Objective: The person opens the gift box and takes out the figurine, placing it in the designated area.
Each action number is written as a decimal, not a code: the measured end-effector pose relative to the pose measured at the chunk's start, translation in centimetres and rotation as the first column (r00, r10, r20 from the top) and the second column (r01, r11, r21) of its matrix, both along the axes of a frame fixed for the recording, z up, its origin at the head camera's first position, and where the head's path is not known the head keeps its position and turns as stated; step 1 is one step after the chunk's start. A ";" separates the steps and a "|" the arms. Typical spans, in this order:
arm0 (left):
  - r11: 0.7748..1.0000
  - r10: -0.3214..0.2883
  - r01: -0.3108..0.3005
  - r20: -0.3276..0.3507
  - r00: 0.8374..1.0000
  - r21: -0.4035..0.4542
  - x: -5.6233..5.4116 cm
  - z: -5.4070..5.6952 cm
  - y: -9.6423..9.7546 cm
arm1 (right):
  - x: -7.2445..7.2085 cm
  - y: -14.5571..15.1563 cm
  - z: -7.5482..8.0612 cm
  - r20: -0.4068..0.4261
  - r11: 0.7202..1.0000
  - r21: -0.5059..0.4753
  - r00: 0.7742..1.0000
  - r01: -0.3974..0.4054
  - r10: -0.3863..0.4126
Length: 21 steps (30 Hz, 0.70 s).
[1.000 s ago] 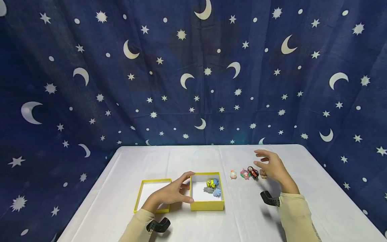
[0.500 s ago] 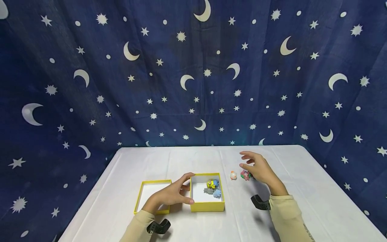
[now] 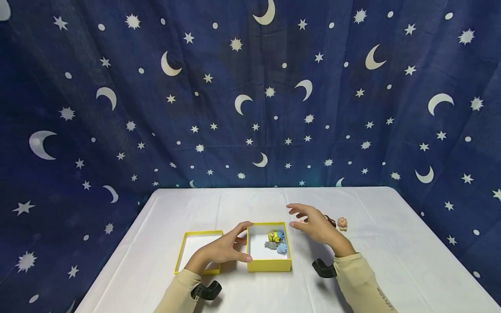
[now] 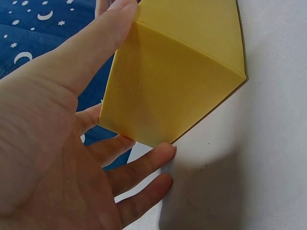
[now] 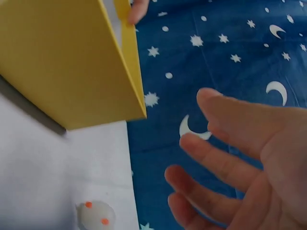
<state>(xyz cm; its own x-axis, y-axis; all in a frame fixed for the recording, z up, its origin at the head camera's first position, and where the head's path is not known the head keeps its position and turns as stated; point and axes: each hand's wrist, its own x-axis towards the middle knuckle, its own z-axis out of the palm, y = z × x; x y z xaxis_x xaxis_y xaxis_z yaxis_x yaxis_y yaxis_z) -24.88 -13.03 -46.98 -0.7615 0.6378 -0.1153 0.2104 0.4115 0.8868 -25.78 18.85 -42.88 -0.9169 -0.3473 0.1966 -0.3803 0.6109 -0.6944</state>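
Observation:
My left hand [image 3: 221,251] grips the left side of an open yellow box [image 3: 269,265], thumb at the near corner and fingers at the far one. Inside lie a yellow minion figure [image 3: 275,236], a grey figure [image 3: 270,245] and a light-blue figure [image 3: 282,248], all toward the right. To the right of the box my right hand [image 3: 318,227] hovers with relaxed, parted fingers and nothing between them. It mostly hides a small white figure with orange spots [image 5: 97,215], which shows better in the right wrist view. A pink figure seen earlier is covered by this hand.
Left of the box lies its shallow yellow-rimmed lid [image 3: 179,255], partly behind my left forearm. A dark-haired figure [image 3: 331,221] and an orange-brown lion-like figure [image 3: 342,223] are beyond my right wrist. The white-covered table [image 3: 250,204] ends at a blue star-and-moon curtain [image 3: 219,108].
My right hand has moved left over the row of figures toward the box, uncovering the lion-like figure and covering the pink one. The left hand stays on the box.

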 end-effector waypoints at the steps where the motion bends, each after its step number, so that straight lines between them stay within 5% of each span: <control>1: 1.000 -0.003 0.003 0.010 1.000 -0.003 0.3 -0.2 -0.1 | 0.3 -0.3 -0.3 0.012 1.000 -0.005 0.999 -0.029 0.029; 7: 1.000 -0.015 0.015 0.036 0.999 -0.013 1.0 -0.9 -0.2 | 1.4 -1.8 -1.6 0.051 0.985 -0.016 0.984 -0.173 0.173; 13: 1.000 0.004 -0.004 0.008 1.000 -0.005 -0.2 0.0 0.1 | 0.8 -3.6 -1.7 0.049 0.985 0.047 0.986 -0.164 0.161; 21: 0.999 0.008 -0.008 0.003 1.000 -0.042 -0.4 0.4 -0.1 | 1.0 -5.2 -2.5 0.066 0.976 0.170 0.990 -0.137 0.128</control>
